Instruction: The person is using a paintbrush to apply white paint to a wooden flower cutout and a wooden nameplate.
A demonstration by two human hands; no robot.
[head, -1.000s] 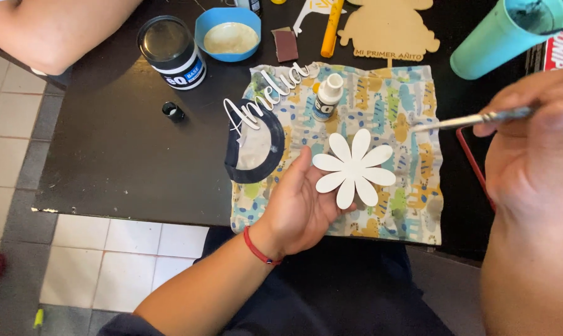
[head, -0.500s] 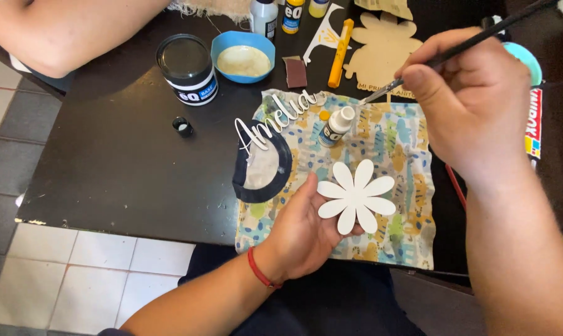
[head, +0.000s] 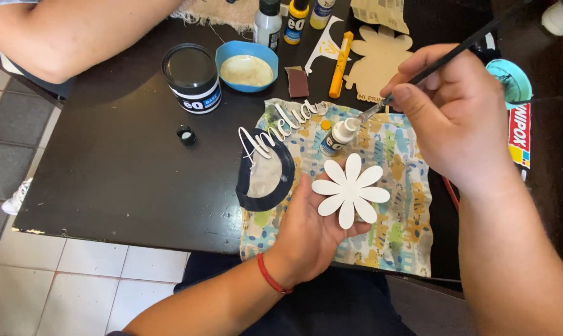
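My left hand [head: 309, 230] lies palm up over a patterned cloth [head: 399, 162] and holds a white wooden flower cutout [head: 350, 191]. My right hand [head: 459, 118] grips a thin black paintbrush [head: 446, 58], and the brush tip touches the top of a small white paint bottle [head: 338, 137] standing on the cloth. To the left of the flower, a white cursive word cutout [head: 281, 126] rests on a dark blue arch-shaped piece [head: 262, 180].
On the black table [head: 119, 174] stand a black jar [head: 193, 78], a blue bowl of cream paint [head: 246, 65], a small black cap [head: 185, 134], several paint bottles [head: 281, 18], plain wooden cutouts [head: 375, 62] and a teal cup [head: 510, 79]. Another person's arm [head: 70, 31] rests at top left.
My right hand has brought the paintbrush from the right side down and left until its tip meets the small white bottle. The view has shifted. My left hand keeps the flower.
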